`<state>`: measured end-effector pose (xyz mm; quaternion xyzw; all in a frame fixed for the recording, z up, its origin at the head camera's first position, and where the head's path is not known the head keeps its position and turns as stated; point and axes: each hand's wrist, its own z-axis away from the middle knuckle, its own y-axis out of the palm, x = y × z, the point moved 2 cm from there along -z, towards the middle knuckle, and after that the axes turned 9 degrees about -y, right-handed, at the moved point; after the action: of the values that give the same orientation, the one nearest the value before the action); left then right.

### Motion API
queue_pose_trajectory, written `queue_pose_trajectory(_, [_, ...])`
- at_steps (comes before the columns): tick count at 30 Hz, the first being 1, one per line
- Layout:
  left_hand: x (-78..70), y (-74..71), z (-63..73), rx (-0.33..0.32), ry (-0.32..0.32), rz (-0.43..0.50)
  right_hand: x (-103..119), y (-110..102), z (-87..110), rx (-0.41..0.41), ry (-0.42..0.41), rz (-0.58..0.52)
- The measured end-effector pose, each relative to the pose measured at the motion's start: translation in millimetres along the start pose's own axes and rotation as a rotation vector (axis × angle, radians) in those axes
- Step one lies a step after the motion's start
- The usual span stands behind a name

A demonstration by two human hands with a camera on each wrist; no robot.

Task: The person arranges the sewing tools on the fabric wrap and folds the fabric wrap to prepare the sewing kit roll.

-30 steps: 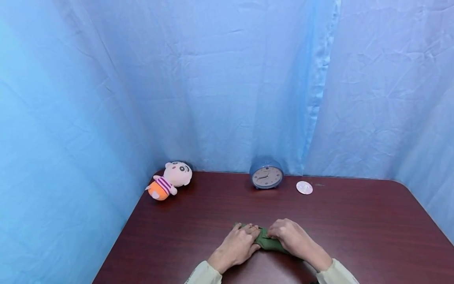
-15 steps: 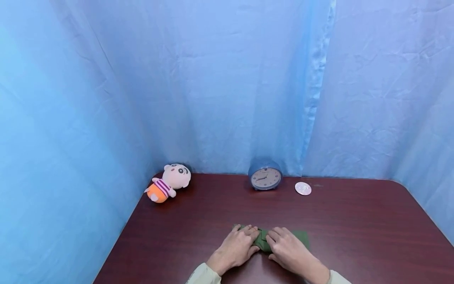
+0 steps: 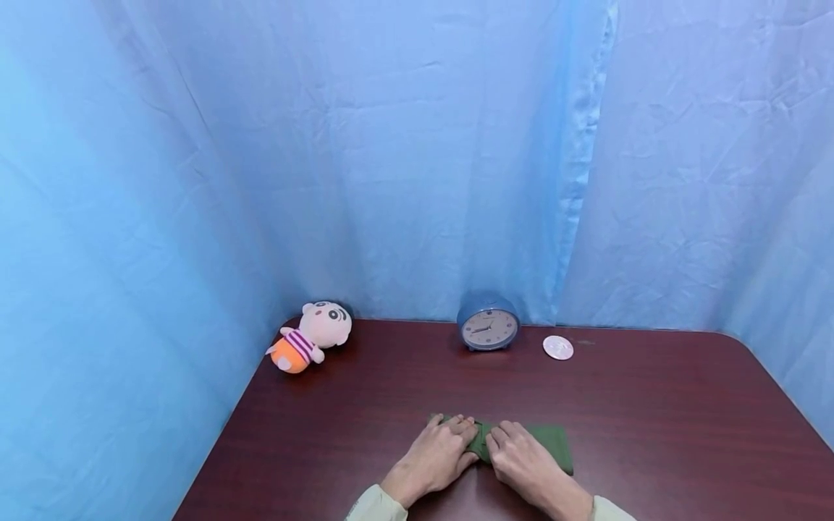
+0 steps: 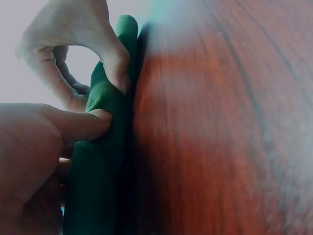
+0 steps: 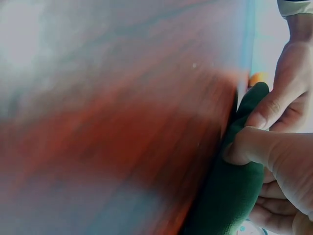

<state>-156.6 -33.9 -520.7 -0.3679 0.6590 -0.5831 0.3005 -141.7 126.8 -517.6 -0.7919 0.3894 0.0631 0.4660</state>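
A folded green cloth (image 3: 550,443) lies as a long strip on the dark red-brown table. My left hand (image 3: 438,456) holds its left part, fingers over the top and thumb at the near edge. Close beside it, my right hand (image 3: 521,459) grips the middle of the strip with curled fingers. In the left wrist view both thumbs press the near side of the cloth (image 4: 93,191). The right wrist view shows the right thumb on the cloth (image 5: 230,191) and fingers behind it. The hands hide part of the folds.
At the back left of the table (image 3: 651,405) lies a plush doll (image 3: 309,336) in a striped top. A blue alarm clock (image 3: 489,325) stands at the back edge, with a small white disc (image 3: 558,347) to its right. Blue curtains (image 3: 417,159) hang behind.
My right hand has shifted slightly left and nearer to me along the cloth, uncovering more of its right end. The left hand stays in place.
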Motion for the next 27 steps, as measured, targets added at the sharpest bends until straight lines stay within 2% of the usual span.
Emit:
queue_pose_trajectory(11, [1.3,-1.7,-2.0,-0.011,0.013,-0.015,-5,3,3.5,0.006,0.001,-0.056])
queue_pose_trajectory(22, [2.4,-2.7,-1.1,0.003,0.020,0.035,-9,3,4.1,-0.031,-0.004,-0.147])
queue_pose_trajectory(25, [2.4,-2.7,-1.9,0.000,0.020,0.035,-9,0,3.9,0.003,0.017,-0.145])
queue_pose_trajectory(27, [2.3,-2.3,-2.9,0.004,0.019,0.041,-11,-3,3.2,0.058,0.047,-0.161])
